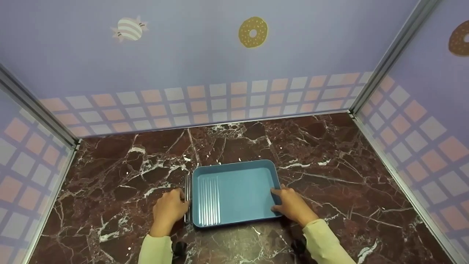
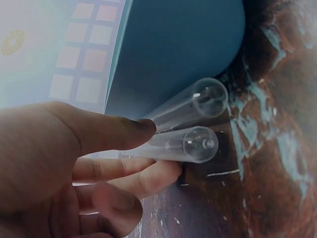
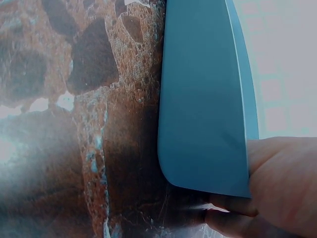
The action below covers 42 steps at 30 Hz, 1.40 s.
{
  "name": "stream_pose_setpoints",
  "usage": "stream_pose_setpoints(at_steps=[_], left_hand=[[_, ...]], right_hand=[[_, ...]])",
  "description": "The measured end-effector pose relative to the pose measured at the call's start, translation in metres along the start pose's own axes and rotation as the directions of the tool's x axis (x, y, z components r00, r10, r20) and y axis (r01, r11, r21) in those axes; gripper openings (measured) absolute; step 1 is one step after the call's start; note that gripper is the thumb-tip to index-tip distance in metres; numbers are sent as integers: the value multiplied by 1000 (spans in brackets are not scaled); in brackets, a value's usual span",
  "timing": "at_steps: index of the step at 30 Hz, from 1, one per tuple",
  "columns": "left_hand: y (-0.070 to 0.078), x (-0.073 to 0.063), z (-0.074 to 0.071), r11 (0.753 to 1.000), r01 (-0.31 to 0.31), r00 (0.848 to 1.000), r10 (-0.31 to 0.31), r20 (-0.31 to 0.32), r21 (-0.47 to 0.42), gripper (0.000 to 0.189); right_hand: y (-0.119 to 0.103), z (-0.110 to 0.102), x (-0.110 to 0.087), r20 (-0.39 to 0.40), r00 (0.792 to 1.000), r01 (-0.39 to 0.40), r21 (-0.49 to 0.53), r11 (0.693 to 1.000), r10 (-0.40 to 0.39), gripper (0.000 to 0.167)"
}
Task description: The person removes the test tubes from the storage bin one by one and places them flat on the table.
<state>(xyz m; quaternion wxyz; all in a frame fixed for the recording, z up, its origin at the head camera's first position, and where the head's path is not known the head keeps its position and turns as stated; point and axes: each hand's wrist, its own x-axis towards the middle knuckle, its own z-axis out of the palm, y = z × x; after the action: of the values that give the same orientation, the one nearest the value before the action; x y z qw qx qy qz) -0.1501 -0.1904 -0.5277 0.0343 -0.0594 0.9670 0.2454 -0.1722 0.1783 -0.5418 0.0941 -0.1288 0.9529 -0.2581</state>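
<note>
A blue rectangular tray [image 1: 245, 190] sits on the marble-patterned surface between my hands. Several clear test tubes [image 1: 209, 201] lie side by side in its left part. Just outside the tray's left wall, my left hand [image 1: 170, 207] pinches two clear test tubes [image 2: 200, 144] between thumb and fingers. In the left wrist view their rounded ends point away from the palm. My right hand [image 1: 293, 205] grips the tray's right wall, with fingertips over the rim on the inside; the right wrist view shows the tray's outer side [image 3: 203, 109] against this hand.
Purple walls with pink and white checks [image 1: 220, 97] stand behind and on both sides. Grey metal strips [image 1: 388, 55] run along the corners. Dark red marble-patterned surface [image 1: 329, 157] surrounds the tray.
</note>
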Motion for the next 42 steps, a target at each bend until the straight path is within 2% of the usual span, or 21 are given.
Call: stream_pose_setpoints(at_steps=[15, 22, 31, 42], left_hand=[[1, 0, 2, 999, -33, 999, 33, -13, 0, 17], [1, 1, 2, 1000, -17, 1000, 17, -12, 6, 17], [1, 0, 2, 1000, -25, 999, 25, -34, 1, 19], [1, -2, -2, 1000, -7, 1000, 7, -24, 7, 20]], right_hand=[[0, 0, 0, 3, 1000, 1, 7, 1000, -1, 60], [-1, -1, 0, 49, 998, -42, 5, 999, 42, 60], [-1, 0, 0, 22, 1000, -19, 6, 1000, 19, 60], [-1, 0, 0, 17, 1000, -19, -10, 1000, 19, 59]])
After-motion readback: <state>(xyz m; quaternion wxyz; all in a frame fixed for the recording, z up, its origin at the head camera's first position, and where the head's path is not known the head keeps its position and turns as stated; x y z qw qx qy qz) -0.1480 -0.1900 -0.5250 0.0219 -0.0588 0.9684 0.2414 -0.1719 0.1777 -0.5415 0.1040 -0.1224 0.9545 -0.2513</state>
